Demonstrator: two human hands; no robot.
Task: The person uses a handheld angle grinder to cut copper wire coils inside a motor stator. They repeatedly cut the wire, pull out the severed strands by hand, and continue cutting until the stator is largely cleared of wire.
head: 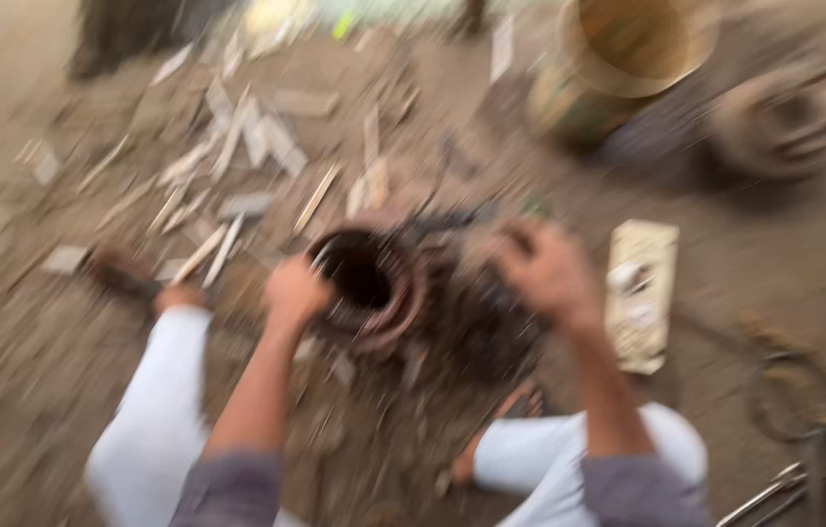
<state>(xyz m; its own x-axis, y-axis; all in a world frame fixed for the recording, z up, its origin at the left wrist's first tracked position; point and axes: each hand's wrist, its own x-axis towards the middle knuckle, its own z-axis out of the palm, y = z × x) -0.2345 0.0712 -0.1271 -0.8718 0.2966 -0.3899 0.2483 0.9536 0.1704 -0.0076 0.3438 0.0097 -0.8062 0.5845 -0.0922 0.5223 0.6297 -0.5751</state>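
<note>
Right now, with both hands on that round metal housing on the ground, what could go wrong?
The left hand sits on the rim of the housing, so fingers could get pinched if it rolls or tips. The right hand works in the dark, greasy-looking part beside it, where it might slip. Wood scraps litter the dirt near the legs and could jab or trip. The picture is blurred, so finer detail is unclear.

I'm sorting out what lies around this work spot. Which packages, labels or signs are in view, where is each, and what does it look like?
Flat card package: on the ground just right of the right hand, a tall pale cream rectangle with small light parts on it; blurred.
Round drum: top right, open, yellowish with a green patch that may be a label; too blurred to be sure.
No signs or screens show.
</note>
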